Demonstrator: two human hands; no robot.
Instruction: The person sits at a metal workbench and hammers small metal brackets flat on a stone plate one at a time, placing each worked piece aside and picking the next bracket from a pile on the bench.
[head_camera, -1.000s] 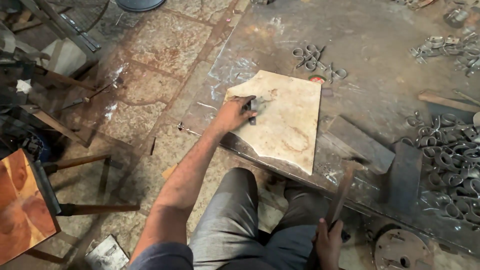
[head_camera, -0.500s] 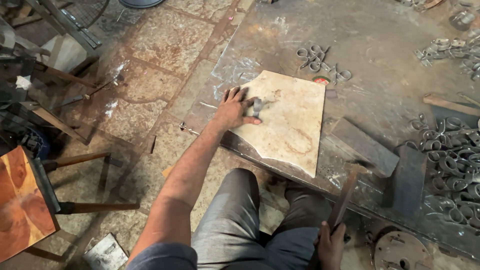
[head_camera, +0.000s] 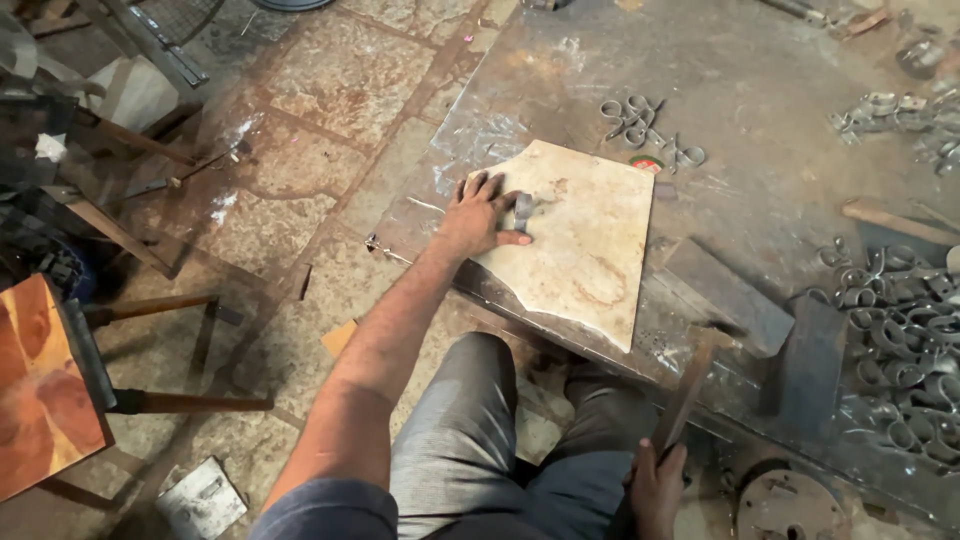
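Pinning a metal ring (head_camera: 523, 210) on the stone slab (head_camera: 590, 250) with our left hand (head_camera: 478, 215), fingers spread flat; right hand (head_camera: 657, 488) fingers clenched on a hammer (head_camera: 690, 385).

No packages, signs or screens; only small round red-green label (head_camera: 647, 163) beside stone slab (head_camera: 580, 240), half hidden.
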